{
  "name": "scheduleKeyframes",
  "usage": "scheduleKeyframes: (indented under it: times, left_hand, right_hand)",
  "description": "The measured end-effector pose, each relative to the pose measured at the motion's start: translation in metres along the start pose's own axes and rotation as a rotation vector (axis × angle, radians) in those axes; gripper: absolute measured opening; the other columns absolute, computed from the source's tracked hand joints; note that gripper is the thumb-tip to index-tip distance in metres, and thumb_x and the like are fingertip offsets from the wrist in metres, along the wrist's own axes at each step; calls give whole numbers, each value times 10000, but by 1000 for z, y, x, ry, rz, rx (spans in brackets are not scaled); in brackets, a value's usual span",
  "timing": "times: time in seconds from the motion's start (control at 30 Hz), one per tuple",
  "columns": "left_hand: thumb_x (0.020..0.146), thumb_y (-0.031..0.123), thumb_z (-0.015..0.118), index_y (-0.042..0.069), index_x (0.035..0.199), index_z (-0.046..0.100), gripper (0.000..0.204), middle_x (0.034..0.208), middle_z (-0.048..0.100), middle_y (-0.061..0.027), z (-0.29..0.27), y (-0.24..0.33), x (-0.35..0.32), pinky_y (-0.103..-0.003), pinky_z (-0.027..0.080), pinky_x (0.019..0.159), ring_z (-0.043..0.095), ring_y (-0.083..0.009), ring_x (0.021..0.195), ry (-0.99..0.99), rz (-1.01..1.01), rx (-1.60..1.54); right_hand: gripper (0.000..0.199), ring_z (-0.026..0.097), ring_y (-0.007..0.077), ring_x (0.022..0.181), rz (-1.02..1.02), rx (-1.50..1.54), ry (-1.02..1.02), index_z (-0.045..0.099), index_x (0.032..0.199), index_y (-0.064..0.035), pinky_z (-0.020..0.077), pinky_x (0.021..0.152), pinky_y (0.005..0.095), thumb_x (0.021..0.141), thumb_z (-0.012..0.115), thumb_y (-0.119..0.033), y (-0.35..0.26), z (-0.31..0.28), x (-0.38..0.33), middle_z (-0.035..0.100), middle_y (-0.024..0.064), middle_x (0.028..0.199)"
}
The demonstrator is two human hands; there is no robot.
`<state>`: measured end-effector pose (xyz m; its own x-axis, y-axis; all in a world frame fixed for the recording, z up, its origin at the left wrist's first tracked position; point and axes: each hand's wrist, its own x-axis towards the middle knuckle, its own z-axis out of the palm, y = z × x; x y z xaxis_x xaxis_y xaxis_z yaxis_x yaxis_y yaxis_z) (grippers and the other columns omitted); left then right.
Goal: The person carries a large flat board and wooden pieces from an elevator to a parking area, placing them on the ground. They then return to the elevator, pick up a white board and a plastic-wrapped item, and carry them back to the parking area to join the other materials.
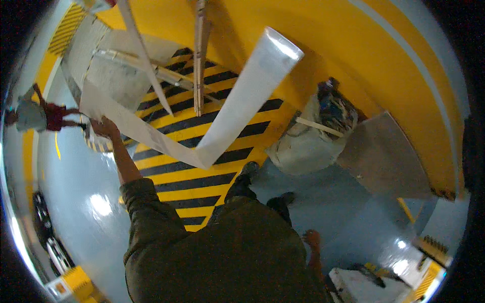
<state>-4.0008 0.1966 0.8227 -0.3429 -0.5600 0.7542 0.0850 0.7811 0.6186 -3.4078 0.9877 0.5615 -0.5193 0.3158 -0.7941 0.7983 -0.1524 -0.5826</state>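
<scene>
A long white panel (246, 96), looking like thin board or sheet, makes a V shape in front of me. Its lowest corner is over the striped floor, and its right arm rises toward the yellow wall with a shiny far end. My left hand (104, 129) is stretched out to the left, fingers closed on the edge of the panel's left end. My right hand (312, 240) hangs low at my right side, away from the panel. It appears to hold nothing, with the fingers loosely apart, though they are small and blurred.
Upright boards (199, 65) stand ahead by the yellow wall (348, 40). Long poles (146, 65) lie behind them. To the right are a filled pale sack (303, 144) and a brown sheet (386, 156). Another person (38, 115) is at far left. A white box (369, 285) sits lower right.
</scene>
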Motion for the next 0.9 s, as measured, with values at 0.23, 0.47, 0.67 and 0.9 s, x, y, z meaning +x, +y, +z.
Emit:
scheduleKeyframes:
  times: [0.23,0.47,0.67,0.9]
  left_hand:
    - [764,94,616,-47,1112,540,383,1059,598,-204,-67,10,42,-389,477,775,602,-293,894,122,242,246]
    - [755,120,661,6,1004,619,277,918,648,-170,-52,-56,-4,-354,498,696,631,-264,763,-233,132,409]
    - [684,83,675,69,1031,613,353,996,639,-127,57,7,-139,-377,488,791,619,-293,848,-675,124,-24]
    - [685,144,652,95,1240,440,596,1259,449,-151,147,51,-323,-428,400,931,460,-348,1121,-1348,97,124]
  right_hand:
    - [280,632,177,675,-272,-439,-178,546,1047,-27,504,570,297,858,588,-228,-211,133,14,637,117,816]
    - [298,628,184,670,-344,-670,-122,547,1045,-22,494,570,293,858,586,-251,-246,132,35,636,122,813]
    - [286,628,183,670,-105,-581,-128,545,1038,-9,493,562,297,862,572,-234,-222,145,-4,636,132,807]
    - [274,644,178,704,-29,-501,-10,568,1035,-40,507,579,306,858,567,-250,-185,137,-52,650,114,813]
